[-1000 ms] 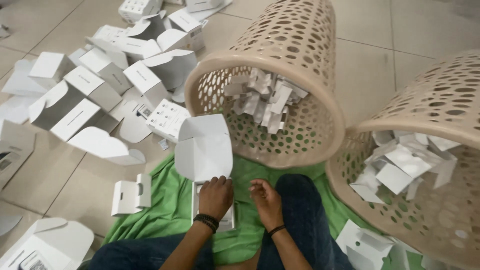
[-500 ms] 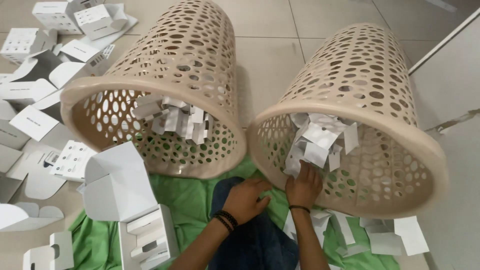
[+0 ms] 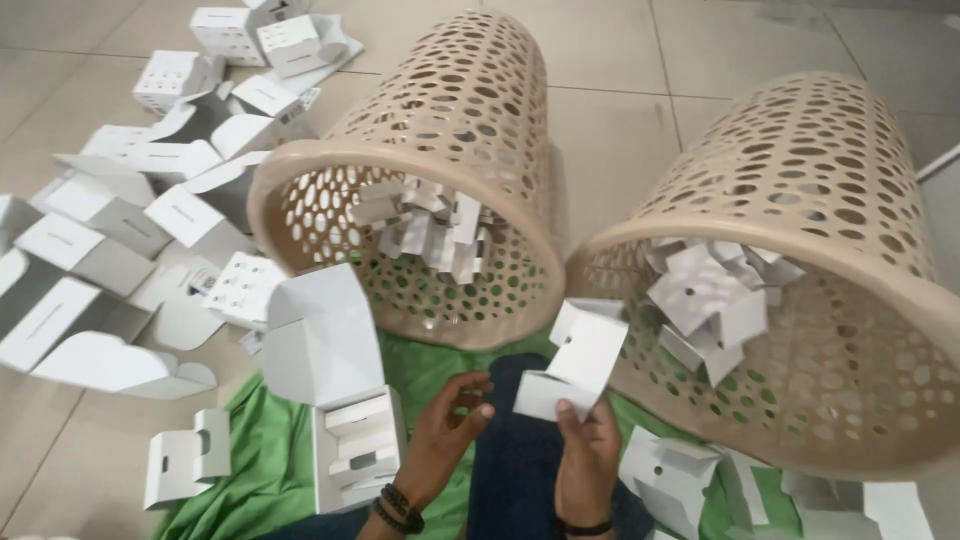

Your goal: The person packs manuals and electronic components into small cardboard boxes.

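Right hand [image 3: 588, 452] now out of basket [image 3: 900, 290], pinching white card insert [image 3: 575, 362]; left hand [image 3: 447, 432] loosely spread nearby.

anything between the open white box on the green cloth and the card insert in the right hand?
Head view: the left hand, open and empty, and a dark-trousered knee lie between the open white box and the folded white card insert held by the right hand.

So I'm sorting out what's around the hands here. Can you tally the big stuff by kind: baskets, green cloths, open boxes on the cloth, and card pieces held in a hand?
Beige perforated baskets, lying on their sides: 2, left one and right one
Green cloth: 1
Open white box on the cloth: 1
Folded white card insert in the right hand: 1
Total: 5
The left hand holds nothing.
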